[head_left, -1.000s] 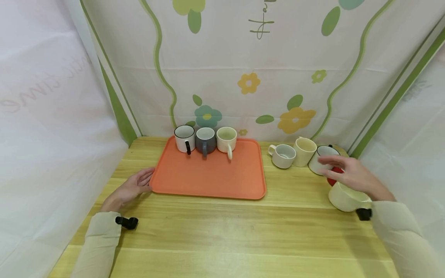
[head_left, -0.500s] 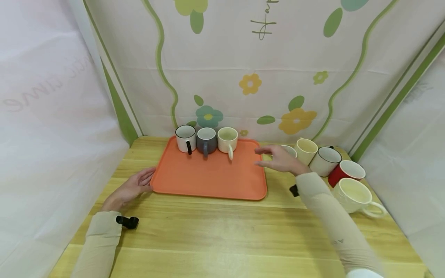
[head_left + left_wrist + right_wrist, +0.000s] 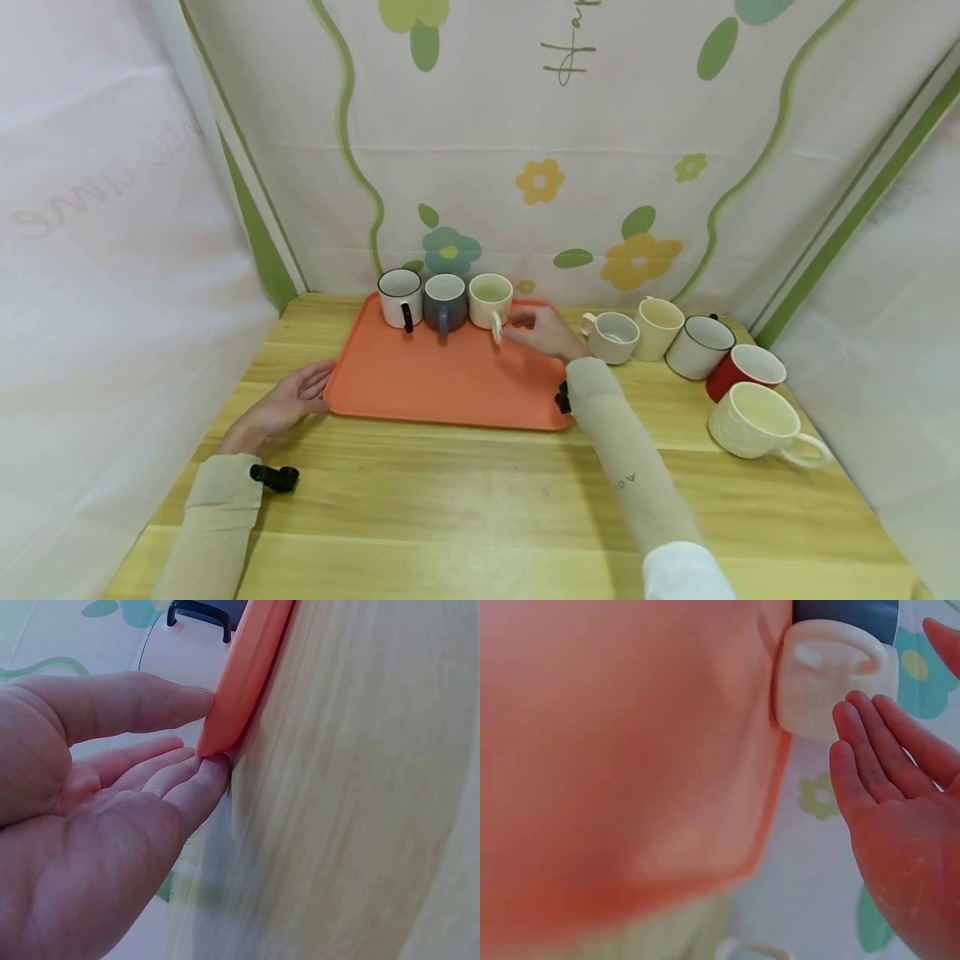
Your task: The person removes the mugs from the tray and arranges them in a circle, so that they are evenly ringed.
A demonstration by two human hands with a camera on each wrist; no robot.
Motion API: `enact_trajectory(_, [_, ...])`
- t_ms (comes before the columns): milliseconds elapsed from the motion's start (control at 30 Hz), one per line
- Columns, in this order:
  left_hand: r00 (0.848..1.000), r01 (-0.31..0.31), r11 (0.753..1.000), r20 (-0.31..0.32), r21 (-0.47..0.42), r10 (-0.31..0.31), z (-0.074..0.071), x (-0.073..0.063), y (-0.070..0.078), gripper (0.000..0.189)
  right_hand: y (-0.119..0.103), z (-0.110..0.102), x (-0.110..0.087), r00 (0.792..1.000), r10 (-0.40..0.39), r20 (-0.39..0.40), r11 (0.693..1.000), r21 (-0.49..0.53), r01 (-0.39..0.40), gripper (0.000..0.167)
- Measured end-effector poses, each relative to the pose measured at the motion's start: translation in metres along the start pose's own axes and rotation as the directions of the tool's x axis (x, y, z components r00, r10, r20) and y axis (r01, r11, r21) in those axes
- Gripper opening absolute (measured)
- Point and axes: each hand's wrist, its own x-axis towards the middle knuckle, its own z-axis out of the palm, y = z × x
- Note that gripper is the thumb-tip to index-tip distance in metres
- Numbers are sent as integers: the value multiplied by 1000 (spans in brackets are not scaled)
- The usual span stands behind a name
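Note:
In the head view my left hand (image 3: 285,403) lies at the left edge of the orange tray (image 3: 450,379). The left wrist view has the thumb and fingertips, fairly straight, touching the tray's rim. My right hand (image 3: 546,329) is over the tray's back right part, beside a cream mug (image 3: 489,300). Its fingers (image 3: 881,742) look extended in the right wrist view and overlap the mug's side there; I cannot tell whether they touch it. Left of the cream mug stand a dark blue-grey mug (image 3: 444,305) and a white mug with black rim (image 3: 400,300), handles facing front.
Right of the tray, along the wooden table (image 3: 480,508), stand a small white cup (image 3: 612,337), a pale yellow mug (image 3: 658,329), a black-rimmed white mug (image 3: 699,347), a red mug (image 3: 729,379) and a large cream cup (image 3: 750,421). A flowered cloth (image 3: 465,125) hangs behind.
My right hand has swept left from above the mugs on the right, across the tray's right edge, to the cream mug. The left hand stays at the tray; the mugs stand where they were.

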Motion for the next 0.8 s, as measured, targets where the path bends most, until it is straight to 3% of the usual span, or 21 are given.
enact_trajectory(100, [1000, 6, 1000, -6, 2, -6, 0, 0, 1, 84, 3, 12, 8, 999, 10, -33, 998, 59, -8, 36])
enact_trajectory(233, [1000, 14, 1000, -12, 6, -14, -1, 0, 2, 84, 3, 26, 12, 995, 96, -20, 984, 153, -92, 30])
enact_trajectory(433, [1000, 9, 1000, -8, 13, -9, 0, -1, 4, 84, 3, 41, 15, 982, 186, -21, 953, 249, -175, 42])
enact_trajectory(667, [1000, 2, 1000, -4, 22, -2, 2, -2, 3, 83, -9, 51, 12, 956, 290, -46, 879, 408, -247, 65])
enact_trajectory(800, [1000, 0, 1000, 8, 14, 0, 2, -1, 3, 83, -17, 50, 6, 948, 318, -13, 827, 493, -270, 65])
